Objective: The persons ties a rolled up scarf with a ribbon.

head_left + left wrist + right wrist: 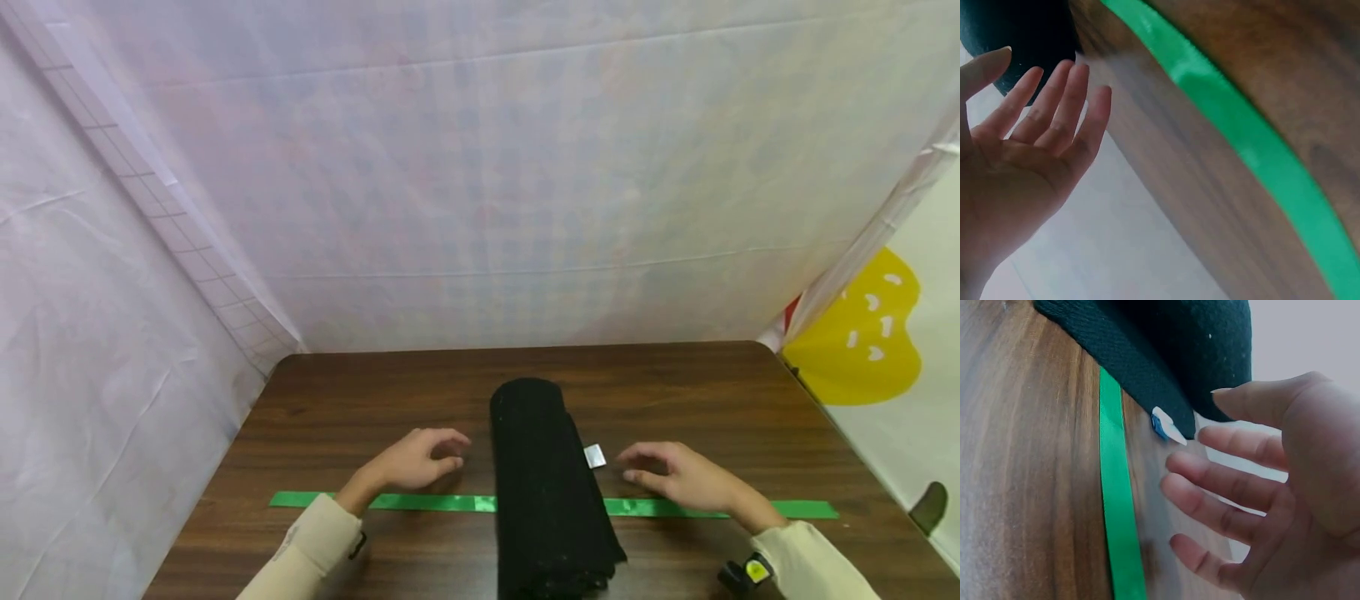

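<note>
A rolled-up black cloth (547, 483) lies on the dark wood table (420, 383), running from the near edge away toward the back, pretty much dead center. Under it, crossing at a right angle, there's a flat green ribbon (442, 502) stretched left to right across the table — the roll sits right on top of its middle, so the ribbon sticks out on both sides. A small white tag (594, 456) pokes out of the cloth's right side.

The left hand (416, 460) is just left of the roll, near it but not touching, over the table just behind the ribbon. In the left wrist view its fingers (1063, 103) are spread and mostly straight, palm bare, nothing in it. The head view shows them a bit curled downward, relaxed.

The right hand (678, 475) mirrors it on the other side — just right of the roll, close to the tag, holding nothing. From the right wrist view the fingers (1235, 487) are loosely spread and pointing toward the cloth, with a visible gap between fingertips and fabric. So both hands are empty and loose, one on each side of the roll.

Both arms are in cream sleeves (315, 542), and there's a small device with a yellow spot (750, 573) strapped at the right wrist. White sheeting (480, 167) hangs behind and to the left of the table, and a yellow shape with white marks (862, 333) shows off to the right.
</note>
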A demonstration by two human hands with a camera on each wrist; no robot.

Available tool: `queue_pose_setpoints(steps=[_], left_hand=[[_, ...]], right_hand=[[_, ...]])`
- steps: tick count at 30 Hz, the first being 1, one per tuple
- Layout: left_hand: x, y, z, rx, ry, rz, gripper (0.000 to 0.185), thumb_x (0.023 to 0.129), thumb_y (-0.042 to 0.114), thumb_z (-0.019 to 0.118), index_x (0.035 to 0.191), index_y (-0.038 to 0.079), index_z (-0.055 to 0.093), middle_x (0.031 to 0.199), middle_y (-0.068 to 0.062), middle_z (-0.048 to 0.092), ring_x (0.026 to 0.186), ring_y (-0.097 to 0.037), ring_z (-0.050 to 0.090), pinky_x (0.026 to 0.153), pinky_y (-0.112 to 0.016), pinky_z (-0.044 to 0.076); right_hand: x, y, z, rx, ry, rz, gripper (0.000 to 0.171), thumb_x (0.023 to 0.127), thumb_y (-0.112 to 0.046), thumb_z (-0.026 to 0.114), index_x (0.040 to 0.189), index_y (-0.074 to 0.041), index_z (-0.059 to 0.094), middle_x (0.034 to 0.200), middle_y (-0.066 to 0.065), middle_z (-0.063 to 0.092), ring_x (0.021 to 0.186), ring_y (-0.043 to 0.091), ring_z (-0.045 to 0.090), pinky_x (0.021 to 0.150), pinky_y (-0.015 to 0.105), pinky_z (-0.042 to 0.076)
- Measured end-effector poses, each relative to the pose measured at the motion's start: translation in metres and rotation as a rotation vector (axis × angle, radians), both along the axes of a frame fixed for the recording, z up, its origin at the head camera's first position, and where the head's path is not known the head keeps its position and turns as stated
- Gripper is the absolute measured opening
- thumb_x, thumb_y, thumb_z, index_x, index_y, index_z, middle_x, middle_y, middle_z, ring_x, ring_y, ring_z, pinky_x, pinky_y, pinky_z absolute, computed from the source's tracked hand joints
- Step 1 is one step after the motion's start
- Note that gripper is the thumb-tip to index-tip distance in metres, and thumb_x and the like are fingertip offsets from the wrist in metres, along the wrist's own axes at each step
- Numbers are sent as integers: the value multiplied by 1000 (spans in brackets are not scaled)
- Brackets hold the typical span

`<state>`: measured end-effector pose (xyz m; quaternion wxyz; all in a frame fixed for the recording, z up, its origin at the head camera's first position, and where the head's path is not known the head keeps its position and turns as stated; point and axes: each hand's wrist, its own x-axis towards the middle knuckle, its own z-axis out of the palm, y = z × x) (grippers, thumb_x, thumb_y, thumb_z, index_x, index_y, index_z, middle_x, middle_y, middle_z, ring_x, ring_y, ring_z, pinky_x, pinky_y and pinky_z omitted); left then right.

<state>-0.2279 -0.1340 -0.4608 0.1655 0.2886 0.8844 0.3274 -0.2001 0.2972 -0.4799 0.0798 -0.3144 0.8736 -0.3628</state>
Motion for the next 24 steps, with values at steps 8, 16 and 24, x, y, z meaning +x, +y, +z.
queue_pose_setpoints(steps=[8,16,24], left_hand=[[3,-6,-4,22,-156,1,32,99,30,60,124,11,64,110,1,70,107,-20,64,91,-42,51],[6,-10,-13,18,-194,-54,32,92,22,71,120,7,64,97,0,64,90,-13,59,79,-27,49],[11,-5,-17,-66,-71,-70,29,79,19,85,101,11,67,89,0,56,84,-11,51,76,-23,43]], right_hand=[[-4,8,-10,-68,-184,-9,21,94,-11,65,112,1,65,92,2,71,82,7,65,69,23,51],[-8,12,-17,-102,-321,23,14,90,-7,67,102,1,66,86,1,67,76,4,59,65,22,48],[-8,12,-17,-27,-325,21,16,83,-21,79,88,-9,68,72,-6,57,65,3,52,57,22,42]])
